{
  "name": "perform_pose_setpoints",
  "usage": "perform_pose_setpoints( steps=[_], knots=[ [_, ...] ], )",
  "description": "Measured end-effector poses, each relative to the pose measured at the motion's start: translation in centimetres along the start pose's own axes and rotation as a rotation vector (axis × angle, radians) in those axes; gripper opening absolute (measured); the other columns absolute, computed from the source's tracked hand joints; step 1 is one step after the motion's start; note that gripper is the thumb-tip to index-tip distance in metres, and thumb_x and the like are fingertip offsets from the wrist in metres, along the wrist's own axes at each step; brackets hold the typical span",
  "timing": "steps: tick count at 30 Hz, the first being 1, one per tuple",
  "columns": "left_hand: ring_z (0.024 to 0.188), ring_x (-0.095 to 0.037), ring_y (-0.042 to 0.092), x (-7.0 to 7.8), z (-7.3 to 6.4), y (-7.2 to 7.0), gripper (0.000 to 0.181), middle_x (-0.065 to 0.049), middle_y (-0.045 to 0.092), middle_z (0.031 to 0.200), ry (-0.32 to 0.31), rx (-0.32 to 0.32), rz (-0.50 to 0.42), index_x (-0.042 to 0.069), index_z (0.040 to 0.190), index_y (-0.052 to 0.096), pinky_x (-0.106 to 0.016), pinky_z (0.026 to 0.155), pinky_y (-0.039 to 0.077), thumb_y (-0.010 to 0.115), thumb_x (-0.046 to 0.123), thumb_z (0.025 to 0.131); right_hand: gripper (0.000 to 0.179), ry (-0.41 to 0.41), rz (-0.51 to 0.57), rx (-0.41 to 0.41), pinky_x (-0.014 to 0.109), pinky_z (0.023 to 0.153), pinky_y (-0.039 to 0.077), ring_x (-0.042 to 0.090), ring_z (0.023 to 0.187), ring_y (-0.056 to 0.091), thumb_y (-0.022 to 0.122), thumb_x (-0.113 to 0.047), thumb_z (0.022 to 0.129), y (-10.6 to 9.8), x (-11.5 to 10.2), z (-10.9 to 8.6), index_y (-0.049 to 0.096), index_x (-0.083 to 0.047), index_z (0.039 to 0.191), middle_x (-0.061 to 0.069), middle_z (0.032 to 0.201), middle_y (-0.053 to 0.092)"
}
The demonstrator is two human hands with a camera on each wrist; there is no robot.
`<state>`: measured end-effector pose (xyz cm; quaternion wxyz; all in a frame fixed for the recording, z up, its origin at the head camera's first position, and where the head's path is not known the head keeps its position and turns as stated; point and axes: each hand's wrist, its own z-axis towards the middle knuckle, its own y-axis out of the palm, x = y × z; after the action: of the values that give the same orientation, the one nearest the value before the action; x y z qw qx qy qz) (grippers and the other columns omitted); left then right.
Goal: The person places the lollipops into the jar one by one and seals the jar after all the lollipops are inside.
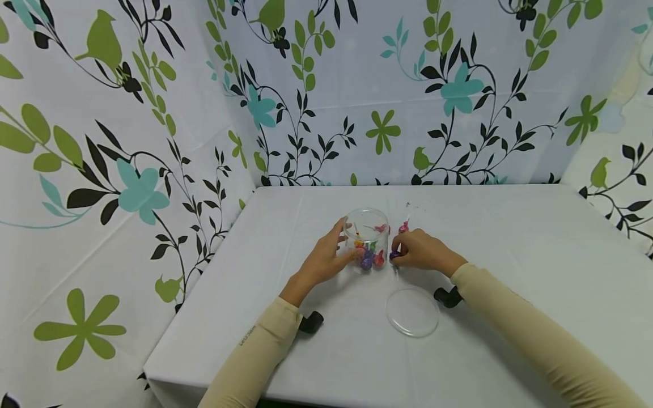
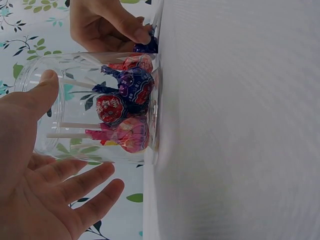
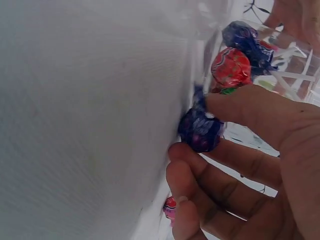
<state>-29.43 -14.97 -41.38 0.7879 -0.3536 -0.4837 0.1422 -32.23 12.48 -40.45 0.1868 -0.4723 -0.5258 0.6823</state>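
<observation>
A clear round jar (image 1: 380, 241) stands upright on the white table, with several wrapped lollipops (image 2: 134, 92) inside, heads down and sticks up. My left hand (image 1: 326, 258) holds the jar from the left side, thumb across its near wall and the other fingers spread along the far side. Just right of the jar, my right hand (image 1: 423, 249) pinches a dark blue-purple lollipop (image 3: 201, 131) between thumb and fingers, low over the tabletop. Part of its stick is hidden. Beyond the right hand lies a pink-red lollipop (image 1: 403, 227).
A clear round lid (image 1: 412, 313) lies flat on the white table (image 1: 490, 226), nearer than the jar and left of the right forearm. Black wrist devices show under both cuffs. Patterned cloth (image 1: 326, 124) with leaves and birds hangs behind and beside the table.
</observation>
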Motion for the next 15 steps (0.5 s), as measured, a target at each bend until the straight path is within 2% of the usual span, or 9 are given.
perform_pose_setpoints(
  steps=[5,11,15],
  knots=[
    [0.137,-0.032,0.053,0.00,0.02,-0.02,0.088,-0.015,0.041,0.161,-0.010,0.003,0.002,0.007,0.166,0.018,-0.053,0.107,0.047,0.072,0.034,0.101,0.030,0.013,-0.003,-0.023,0.041,0.079,0.059,0.022,0.084,0.063,0.081,-0.009,0.087,-0.35,0.12,-0.13,0.071,-0.002,0.115,0.003,0.089,0.069],
    [0.138,-0.032,0.052,-0.10,0.03,0.01,0.089,-0.014,0.041,0.160,0.001,-0.002,-0.004,0.008,0.166,0.017,-0.053,0.107,0.047,0.071,0.037,0.101,0.023,-0.014,0.005,-0.008,0.037,0.073,0.057,0.020,0.076,0.060,0.078,0.001,0.086,-0.54,0.47,-0.52,0.073,0.000,0.108,0.002,0.084,0.067],
    [0.137,-0.032,0.053,0.00,0.03,-0.06,0.090,-0.015,0.042,0.160,0.008,0.000,-0.004,0.008,0.166,0.017,-0.053,0.107,0.047,0.071,0.038,0.101,0.020,-0.033,0.019,0.014,0.036,0.073,0.057,0.019,0.077,0.061,0.077,0.003,0.087,-0.61,0.68,-0.65,0.075,0.001,0.107,0.003,0.086,0.068]
  ],
)
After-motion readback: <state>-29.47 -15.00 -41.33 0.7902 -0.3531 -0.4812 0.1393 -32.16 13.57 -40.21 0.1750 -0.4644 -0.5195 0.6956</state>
